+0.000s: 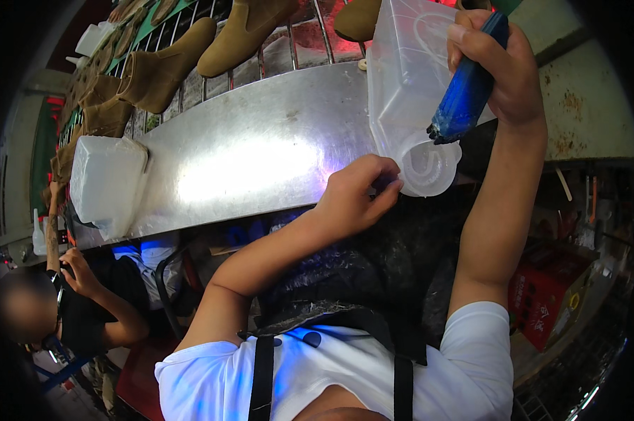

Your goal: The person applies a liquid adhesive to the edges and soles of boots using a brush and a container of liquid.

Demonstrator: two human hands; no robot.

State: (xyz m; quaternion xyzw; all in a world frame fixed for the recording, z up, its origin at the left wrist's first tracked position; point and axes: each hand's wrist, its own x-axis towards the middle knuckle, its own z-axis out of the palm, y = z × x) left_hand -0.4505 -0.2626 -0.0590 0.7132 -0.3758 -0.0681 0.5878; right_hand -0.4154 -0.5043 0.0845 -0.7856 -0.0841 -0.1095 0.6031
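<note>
My right hand [503,74] is raised over the right end of the bench, wrapped round a thick blue brush [464,98]. The brush tilts downward, and its dark, ragged tip hangs above a small clear plastic cup [429,168]. That round cup sits at the bench's front edge, against a large translucent plastic container [410,77]. Beside the cup's left rim is my left hand [362,193], its fingers curled and thumb close to the forefinger. Whether those fingertips grip the rim or something small, I cannot make out.
Tan ankle boots [166,67] stand on a wire rack behind the metal bench [247,154]. Another translucent container [106,182] sits at the bench's left end. A person [106,302] works at the lower left. A red box [549,298] lies at the lower right.
</note>
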